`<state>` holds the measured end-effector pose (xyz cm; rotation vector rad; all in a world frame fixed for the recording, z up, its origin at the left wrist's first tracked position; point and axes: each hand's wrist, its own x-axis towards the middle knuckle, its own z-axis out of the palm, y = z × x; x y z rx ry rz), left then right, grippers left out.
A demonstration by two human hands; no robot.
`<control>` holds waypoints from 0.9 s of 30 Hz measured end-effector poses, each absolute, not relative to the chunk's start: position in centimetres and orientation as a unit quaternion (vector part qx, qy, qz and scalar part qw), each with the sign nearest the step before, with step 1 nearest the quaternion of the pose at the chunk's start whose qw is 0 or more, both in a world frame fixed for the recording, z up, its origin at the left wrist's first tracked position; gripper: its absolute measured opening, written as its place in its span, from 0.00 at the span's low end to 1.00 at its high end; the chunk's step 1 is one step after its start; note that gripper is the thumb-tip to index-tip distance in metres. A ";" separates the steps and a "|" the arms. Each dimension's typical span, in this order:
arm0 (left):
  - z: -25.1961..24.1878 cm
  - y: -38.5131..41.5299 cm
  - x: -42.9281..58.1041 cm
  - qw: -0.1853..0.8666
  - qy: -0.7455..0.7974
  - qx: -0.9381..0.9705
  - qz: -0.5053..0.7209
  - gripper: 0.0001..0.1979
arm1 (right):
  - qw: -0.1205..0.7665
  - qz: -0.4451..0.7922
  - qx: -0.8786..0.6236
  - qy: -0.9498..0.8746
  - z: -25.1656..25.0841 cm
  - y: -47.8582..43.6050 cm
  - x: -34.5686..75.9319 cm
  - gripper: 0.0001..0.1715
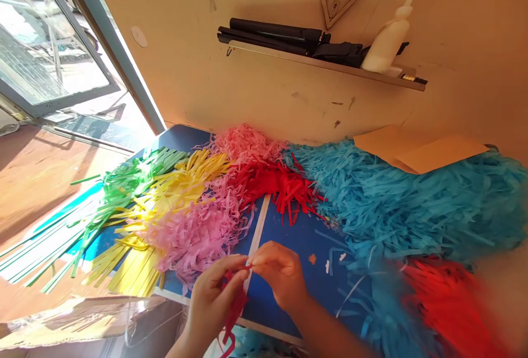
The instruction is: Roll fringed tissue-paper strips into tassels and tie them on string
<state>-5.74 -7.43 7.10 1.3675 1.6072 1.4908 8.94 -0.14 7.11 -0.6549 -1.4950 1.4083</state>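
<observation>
Both hands meet low in the middle of the view, over the front of the blue table (284, 242). My left hand (216, 289) is closed around a red paper fringe (236, 306), whose strips hang below the fingers. The thumb and fingers of my right hand (282, 273) pinch the upper end of the same fringe. Just beyond the left hand lies a pile of pink-lilac shredded paper strips (198, 231). Red paper strips (272, 182) sit farther back on the table.
Yellow strips (136, 270) and green strips (132, 176) spread leftward. A large blue strip heap (396, 209) covers the right, with orange paper (421, 149) on top. Blurred red strips (449, 303) are at right front. A wall shelf (330, 65) holds a white bottle (385, 44).
</observation>
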 end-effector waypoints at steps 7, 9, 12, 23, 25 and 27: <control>7.6 -6.4 -5.1 0.634 0.488 0.177 0.573 0.20 | 0.251 0.350 -0.465 -0.773 2.8 10.1 6.1 0.14; 7.4 -6.0 -4.6 0.660 0.470 0.169 0.561 0.22 | 0.218 0.330 -0.476 -0.785 1.8 11.8 5.1 0.12; 6.7 -5.4 -4.3 0.660 0.479 0.194 0.545 0.27 | 0.190 0.322 -0.495 -0.784 1.3 12.6 4.9 0.10; 6.2 -4.8 -1.7 0.480 0.583 0.457 0.470 0.19 | 0.364 0.574 -0.429 -0.595 4.4 1.5 14.7 0.06; 6.1 -4.6 -0.5 0.444 0.576 0.515 0.454 0.16 | 0.443 0.627 -0.414 -0.490 4.3 -0.9 15.9 0.13; 6.0 -4.5 0.6 0.417 0.568 0.563 0.432 0.13 | 0.488 0.628 -0.430 -0.427 4.2 -2.3 16.8 0.18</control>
